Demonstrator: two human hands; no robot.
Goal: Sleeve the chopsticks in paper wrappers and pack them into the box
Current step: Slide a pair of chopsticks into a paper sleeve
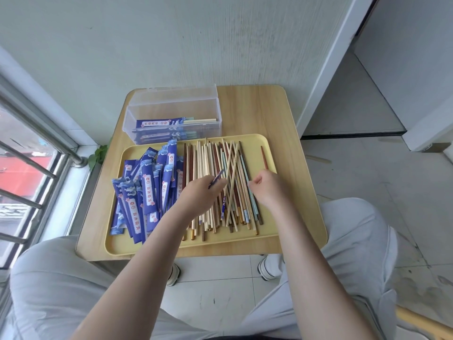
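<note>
- Head view looks down on a small wooden table [257, 111] pushed against a pale wall, with the person's two bare forearms reaching out over it from between grey-trousered knees.
- A yellow tray [282, 231] covers the near part of the table.
- Loose chopsticks [208, 158] lie in a heap across the middle and right of the tray, running roughly front to back; they are pale wood, reddish brown, dark brown and light blue, and several cross one another.
- One reddish chopstick [264, 157] lies alone on the tray, apart from the heap on its right.
- Blue paper wrappers [147, 190] with white and red print are piled on the left part of the tray, overlapping and just beside the heap.
- The left hand [198, 195] rests over the heap near its left edge, fingers curled around a dark blue stick-like item [217, 178] whose tip pokes out beyond the fingers; whether it is a chopstick or a folded wrapper cannot be told.
- The right hand [267, 186] hovers over the right side of the heap with fingers curled inward; whether its fingertips pinch anything cannot be told.
- A clear plastic box [152, 111] with its lid up stands on the table behind the tray, on the left.
- Inside the box lie a few sleeved chopsticks [159, 123], blue wrappers to the left and bare pale ends pointing right.
</note>
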